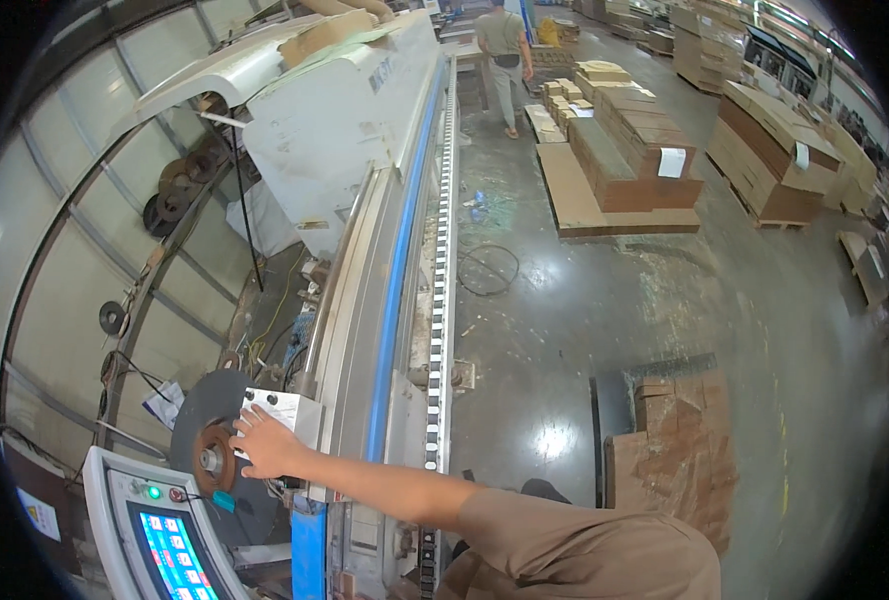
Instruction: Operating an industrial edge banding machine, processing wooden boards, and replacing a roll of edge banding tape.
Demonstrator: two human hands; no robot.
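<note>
While the right hand [263, 443] lies flat with spread fingers on a small grey metal plate [287, 412] at the near end of the long machine [365, 130], it grips nothing; the left hand is not in view. Just left of the hand a dark round disc [205, 420] with a rusty orange hub [211, 459] stands close, partly behind the fingers. Nearer and further left is a control panel [115, 500] with a lit blue screen [173, 555] and small round buttons. The plate looks smooth, rectangular and pale, touching the machine's grey rail. A blue strip [397, 290] and a toothed chain track [442, 300] run far along the machine. On the right, the glossy concrete floor [585, 320] carries stacks of brown boards [635, 150], and a person [505, 50] stands far away.
</note>
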